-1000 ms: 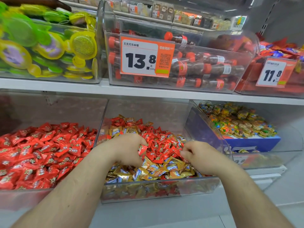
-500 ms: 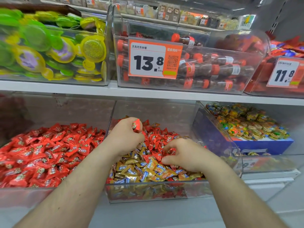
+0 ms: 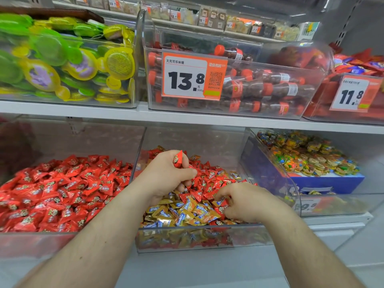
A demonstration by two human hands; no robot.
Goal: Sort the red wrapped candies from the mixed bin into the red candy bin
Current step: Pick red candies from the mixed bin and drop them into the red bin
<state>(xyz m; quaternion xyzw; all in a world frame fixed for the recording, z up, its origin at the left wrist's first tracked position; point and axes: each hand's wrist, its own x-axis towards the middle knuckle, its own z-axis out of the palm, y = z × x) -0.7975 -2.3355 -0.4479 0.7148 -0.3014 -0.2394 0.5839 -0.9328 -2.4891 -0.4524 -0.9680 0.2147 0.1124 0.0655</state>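
Compared with half a second ago, the left hand (image 3: pixel 166 173) holds much the same spot over the back of the mixed bin (image 3: pixel 203 240), and the red wrapped candy (image 3: pixel 177 159) in its grip stands a little more upright; the right hand (image 3: pixel 245 202) has shifted slightly toward the bin's front right and now works at a different piece.

The held candy's long axis runs nearly vertical, one pointed end sticking up above the grip and the printed face turned toward the camera. It sits above the heap, just right of the wall that divides this bin from the red candy bin (image 3: pixel 37 244), which lies to the left of the grip and is filled with red pieces.

The left hand is curled into a loose fist, knuckles toward the camera, thumb and forefinger closed tight on the candy; whether more pieces sit inside the fist cannot be told. Its forearm rises from lower left across the bin's front wall. The right hand is palm down, fingers bent into the heap, fingertips pinching a second red candy (image 3: pixel 222 208) among gold wrappers (image 3: pixel 187 213); its forearm comes in from lower right
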